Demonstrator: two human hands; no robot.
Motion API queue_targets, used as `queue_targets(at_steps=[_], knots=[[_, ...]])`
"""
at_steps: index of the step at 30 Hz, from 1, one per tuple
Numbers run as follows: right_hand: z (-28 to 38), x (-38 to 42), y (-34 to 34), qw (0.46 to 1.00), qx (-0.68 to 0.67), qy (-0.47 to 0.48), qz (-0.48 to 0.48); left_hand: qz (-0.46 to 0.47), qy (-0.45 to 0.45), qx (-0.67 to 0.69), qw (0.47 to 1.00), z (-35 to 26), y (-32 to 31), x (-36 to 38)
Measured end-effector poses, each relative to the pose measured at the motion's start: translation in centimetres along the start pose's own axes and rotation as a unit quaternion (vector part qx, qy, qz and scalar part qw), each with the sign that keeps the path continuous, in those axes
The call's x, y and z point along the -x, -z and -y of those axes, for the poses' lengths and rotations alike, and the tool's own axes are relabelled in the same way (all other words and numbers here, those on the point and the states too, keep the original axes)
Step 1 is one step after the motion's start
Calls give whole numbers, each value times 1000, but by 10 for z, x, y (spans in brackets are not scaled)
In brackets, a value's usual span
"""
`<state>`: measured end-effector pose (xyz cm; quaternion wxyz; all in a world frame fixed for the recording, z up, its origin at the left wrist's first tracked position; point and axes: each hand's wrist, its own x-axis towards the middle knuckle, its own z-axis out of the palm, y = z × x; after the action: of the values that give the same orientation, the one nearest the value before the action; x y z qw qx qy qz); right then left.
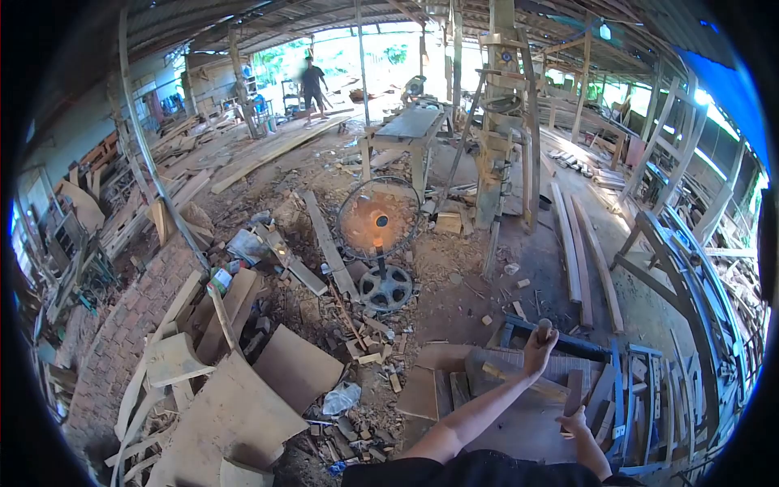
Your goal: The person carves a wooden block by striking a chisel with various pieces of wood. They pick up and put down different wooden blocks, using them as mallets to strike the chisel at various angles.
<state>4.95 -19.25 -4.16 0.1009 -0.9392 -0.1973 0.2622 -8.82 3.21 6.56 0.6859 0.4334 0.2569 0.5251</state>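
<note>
Gripping a short wooden handle (544, 328), the left hand (539, 351) is clenching it raised above the workbench (519, 430); the tool's head is hiding behind the fist. The right hand (576, 422) is lying lower, just right of it, on wood pieces (578, 390); grip hard to tell. Bench edges are getting cut off below; open dirt floor (454, 300) is lying ahead of both hands.

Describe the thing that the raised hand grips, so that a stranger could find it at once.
Start at the round fan standing on the sawdust floor, then go down and right to the wooden workbench. Above it, the left hand grips a short wooden handle, the only piece held upright.
</note>
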Motion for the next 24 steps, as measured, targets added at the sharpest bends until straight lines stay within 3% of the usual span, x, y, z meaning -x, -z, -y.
queue_targets(at_steps=[3, 5, 7, 9, 10, 11, 12, 13, 14, 16, 17, 19, 20, 24], knots=[[-12, -15, -11, 1000, -22, 1, -6, 31, 31, 97, 994, -10, 11, -15], [-10, -2, -8, 998, -58, -14, 0, 29, 24, 90, 995, -13, 18, -11], [8, 10, 6, 995, -100, -20, 4, -43, -11, 104, 994, -12, 28, -12], [21, 13, 17, 995, -59, -1, -79, -67, 15, 142, 988, -28, 44, -8], [29, 4, 14, 984, -78, 44, -152, -129, 35, 186, 973, -27, 54, -7], [61, 20, 30, 978, -119, 110, -133, -189, 57, 230, 953, -23, 64, -8], [98, 38, 54, 966, -157, 172, -113, -188, 57, 230, 953, -17, 76, -11], [124, 18, 53, 944, -177, 253, -118, -226, 74, 234, 943, -10, 90, -13], [180, 53, 80, 933, -197, 295, -64, -264, 91, 237, 931, -8, 102, -10], [272, 62, 102, 890, -104, 435, -86, -280, 95, 242, 924, -18, 117, 1], [321, 81, 119, 895, -70, 439, -47, -294, 99, 249, 917, -24, 123, 5], [409, 58, 123, 855, -56, 515, -38, -307, 75, 241, 918, -27, 138, 16], [444, 107, 145, 850, -70, 522, -20, -310, 86, 261, 910, -23, 151, 24], [588, 119, 163, 844, -13, 531, -69, -333, 132, 286, 889, -35, 208, 62]])
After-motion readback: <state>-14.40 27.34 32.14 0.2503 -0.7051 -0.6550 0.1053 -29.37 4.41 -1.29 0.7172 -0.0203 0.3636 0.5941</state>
